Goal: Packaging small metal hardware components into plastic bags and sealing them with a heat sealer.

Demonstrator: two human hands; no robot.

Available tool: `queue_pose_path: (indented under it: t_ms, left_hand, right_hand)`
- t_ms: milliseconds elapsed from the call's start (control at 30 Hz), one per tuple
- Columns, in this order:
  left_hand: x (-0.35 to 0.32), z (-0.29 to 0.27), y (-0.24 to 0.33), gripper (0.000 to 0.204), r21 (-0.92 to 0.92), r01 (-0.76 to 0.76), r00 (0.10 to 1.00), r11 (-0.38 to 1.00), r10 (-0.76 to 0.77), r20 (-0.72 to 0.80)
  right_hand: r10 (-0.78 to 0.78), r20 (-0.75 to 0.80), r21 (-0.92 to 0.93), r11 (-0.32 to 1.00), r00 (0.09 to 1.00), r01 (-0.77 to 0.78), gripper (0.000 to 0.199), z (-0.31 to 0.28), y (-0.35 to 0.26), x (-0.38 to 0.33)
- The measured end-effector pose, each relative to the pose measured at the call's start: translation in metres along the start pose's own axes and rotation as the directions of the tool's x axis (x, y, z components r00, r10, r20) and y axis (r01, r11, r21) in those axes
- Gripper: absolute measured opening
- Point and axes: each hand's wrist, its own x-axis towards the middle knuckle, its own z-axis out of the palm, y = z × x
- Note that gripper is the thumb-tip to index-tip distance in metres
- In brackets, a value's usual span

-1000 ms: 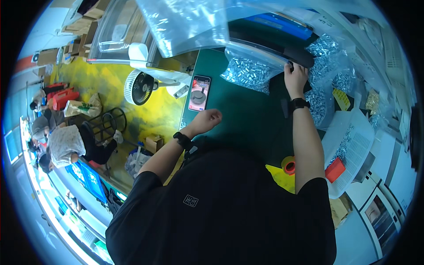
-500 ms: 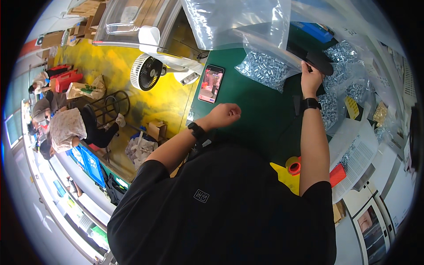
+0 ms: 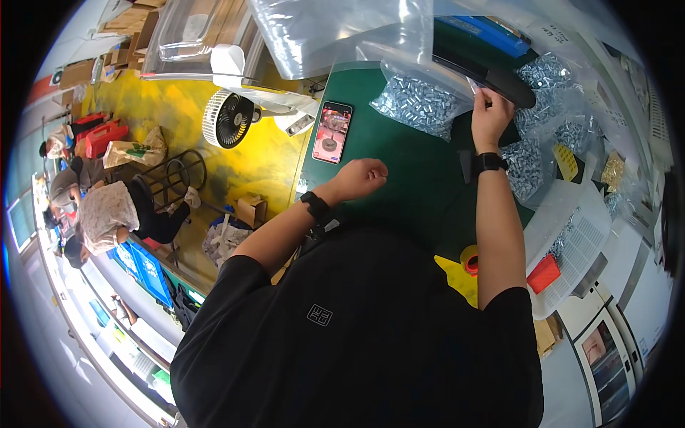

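My left hand (image 3: 359, 178) hovers over the green tabletop (image 3: 421, 178), fingers curled into a loose fist with nothing showing in it. Close by on its far side lies a phone (image 3: 332, 132) with a lit screen. My right hand (image 3: 492, 118) reaches to the far right, fingers bent together against a long black bar-shaped device (image 3: 492, 77). A small pale bit shows at its fingertips; what they grip is mostly hidden. Left of this hand, a clear plastic bag (image 3: 417, 107) of small silvery metal cylinders rests on the table, its edge running toward the bar.
Several more bags of metal pieces (image 3: 546, 85) are heaped at the right. A large clear plastic sheet (image 3: 349, 32) hangs at the far side. A white fan (image 3: 230, 118) stands left of the phone. Yellow-and-red tape (image 3: 469, 260) lies by my right forearm. People (image 3: 107, 214) work far left.
The whole view has shifted slightly, moving the table things a little left. My right hand's fingers are more bent together by the black bar. My left hand keeps its curled pose.
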Motion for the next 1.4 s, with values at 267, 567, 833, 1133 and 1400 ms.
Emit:
queue_pose_path:
  t_ms: [267,567,833,1133,1400]
  left_hand:
    - [0.015,-0.009,0.010,0.020,-0.012,-0.027,0.999,1.000,0.027,-0.030]
    - [0.058,-0.027,0.003,0.023,-0.117,-0.191,0.927,0.975,0.140,-0.348]
    - [0.146,-0.057,0.026,0.036,0.171,-0.211,0.498,0.962,0.256,-0.829]
    - [0.163,-0.087,0.027,0.020,-0.579,-0.277,0.834,0.767,-0.107,-0.541]
    - [0.132,-0.080,0.014,0.018,-0.559,-0.281,0.822,0.780,-0.105,-0.559]
  right_hand:
    - [-0.200,-0.005,-0.091,0.976,0.980,0.198,0.011,-0.015,-0.025,-0.003]
    - [0.047,0.161,0.224,0.971,0.986,-0.082,0.015,-0.034,-0.011,-0.038]
    - [0.453,0.446,0.628,0.457,0.772,-0.631,0.026,-0.016,-0.023,-0.034]
    - [0.394,0.554,0.708,0.240,0.733,-0.664,0.033,-0.019,-0.013,-0.046]
    - [0.429,0.573,0.593,0.371,0.698,-0.715,0.033,-0.042,-0.031,-0.044]
